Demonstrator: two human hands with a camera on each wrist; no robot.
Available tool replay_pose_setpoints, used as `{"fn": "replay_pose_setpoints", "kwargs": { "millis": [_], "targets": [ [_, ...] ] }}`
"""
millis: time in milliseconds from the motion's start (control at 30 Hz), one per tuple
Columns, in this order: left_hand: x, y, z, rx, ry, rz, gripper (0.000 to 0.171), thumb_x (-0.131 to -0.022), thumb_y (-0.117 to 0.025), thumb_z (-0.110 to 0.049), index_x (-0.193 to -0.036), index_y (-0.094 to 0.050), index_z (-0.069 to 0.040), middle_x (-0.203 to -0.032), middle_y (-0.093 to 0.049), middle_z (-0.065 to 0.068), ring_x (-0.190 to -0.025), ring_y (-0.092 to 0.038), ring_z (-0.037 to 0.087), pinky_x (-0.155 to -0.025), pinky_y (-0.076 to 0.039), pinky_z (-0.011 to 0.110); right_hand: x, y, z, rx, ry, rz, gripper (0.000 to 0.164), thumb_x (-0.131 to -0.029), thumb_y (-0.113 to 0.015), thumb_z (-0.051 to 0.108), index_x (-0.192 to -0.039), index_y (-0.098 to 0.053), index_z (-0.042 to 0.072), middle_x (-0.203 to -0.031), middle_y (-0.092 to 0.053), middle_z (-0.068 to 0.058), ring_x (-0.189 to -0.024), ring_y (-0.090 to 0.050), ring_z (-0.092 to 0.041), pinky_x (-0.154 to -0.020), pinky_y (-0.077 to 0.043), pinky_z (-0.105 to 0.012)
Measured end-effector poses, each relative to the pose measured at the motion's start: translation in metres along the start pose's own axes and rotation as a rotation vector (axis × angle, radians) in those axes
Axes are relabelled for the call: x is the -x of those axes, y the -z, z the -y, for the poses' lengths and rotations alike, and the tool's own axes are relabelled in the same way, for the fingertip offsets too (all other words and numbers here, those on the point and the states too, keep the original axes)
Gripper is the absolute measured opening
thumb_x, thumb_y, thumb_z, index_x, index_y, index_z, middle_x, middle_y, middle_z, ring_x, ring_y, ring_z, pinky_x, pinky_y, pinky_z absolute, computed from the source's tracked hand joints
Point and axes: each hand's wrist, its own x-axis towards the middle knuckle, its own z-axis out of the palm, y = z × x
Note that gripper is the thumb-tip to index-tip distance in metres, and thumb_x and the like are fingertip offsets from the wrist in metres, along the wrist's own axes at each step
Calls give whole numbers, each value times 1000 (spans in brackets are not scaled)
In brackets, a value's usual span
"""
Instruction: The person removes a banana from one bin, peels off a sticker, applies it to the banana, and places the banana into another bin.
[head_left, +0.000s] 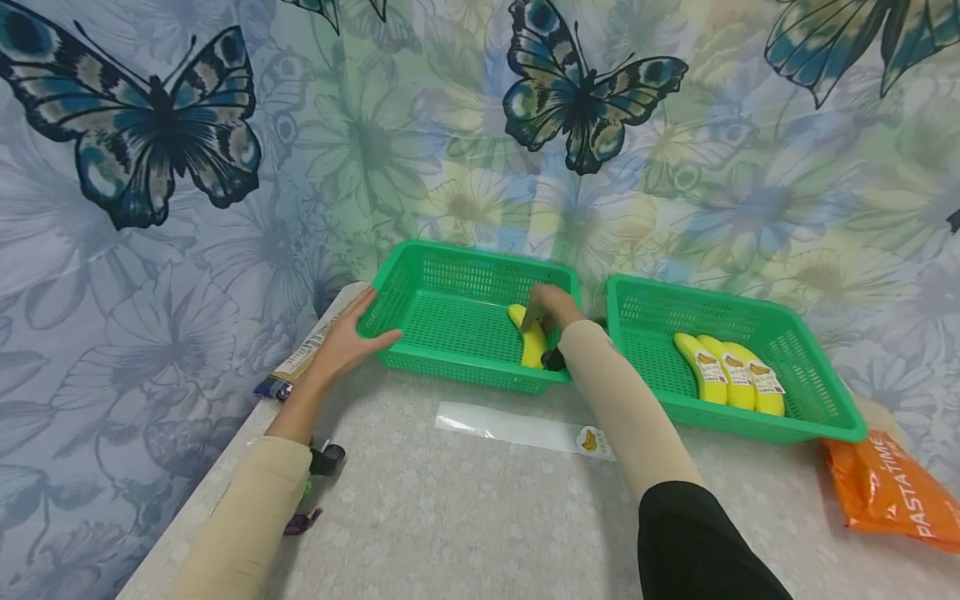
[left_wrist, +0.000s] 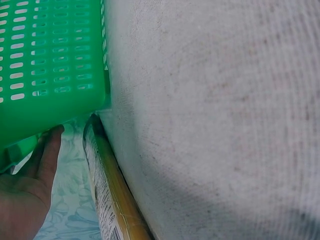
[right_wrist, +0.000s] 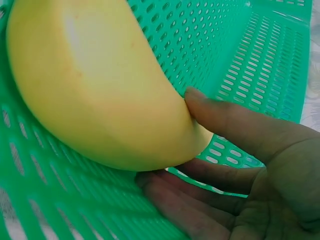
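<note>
Inside the left green basket (head_left: 450, 372), a yellow banana (head_left: 534, 343) lies along the right end. My right hand (head_left: 553, 305) grips it near its far end; in the right wrist view the thumb presses one side of the banana (right_wrist: 95, 85) and the fingers curl beneath it. My left hand (head_left: 348, 340) rests against the basket's left end, its fingers straight along the outside and the thumb spread toward the front rim. The left wrist view shows those fingers (left_wrist: 49, 155) beside the perforated basket wall (left_wrist: 50, 107).
A second green basket (head_left: 652, 312) holds three labelled bananas (head_left: 726, 375). In front of the left basket lies a clear plastic strip (head_left: 510, 428) with a banana sticker. An orange pasta bag (head_left: 892, 487) sits at the right, and a long packet (head_left: 296, 362) at the left table edge.
</note>
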Motion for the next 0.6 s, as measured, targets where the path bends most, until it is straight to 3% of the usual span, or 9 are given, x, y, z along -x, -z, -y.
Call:
{"fn": "replay_pose_setpoints", "kwargs": {
  "millis": [100,300,467,600],
  "targets": [
    [1,0,0,1,2,1,96,-86,-65,-56,-158,-9,-25,-166,-3,-1,-151,-6,40,-112,-6,76,-2,-1,-2,-17,11,6,77,-85,-77,24,-146,-37,1,-130,-58,-20,-98,-71,-27,-84,-59,-34],
    [3,1,-2,2,7,1,96,-86,-65,-54,-158,-10,-25,-166,-4,-2,-152,-6,39,-112,-6,75,-2,-3,-3,-23,27,-1,63,-85,-76,24,-136,-49,-1,-123,-63,-19,-98,-71,-27,-83,-59,-33],
    [4,1,-2,3,11,-2,96,-86,-65,-55,-158,-9,-26,-166,-3,-3,-151,-6,40,-112,-5,76,-1,-3,-3,-24,41,-18,68,-84,-78,25,-137,-46,-3,-118,-63,-19,-95,-71,-28,-84,-59,-35],
    [3,1,-2,0,15,-4,96,-86,-65,-56,-158,-9,-26,-166,-3,-2,-151,-6,40,-112,-3,76,-2,-1,-3,0,44,-30,58,-82,-79,27,-126,-55,-4,-112,-66,-18,-92,-72,-27,-83,-60,-35]
  ]
}}
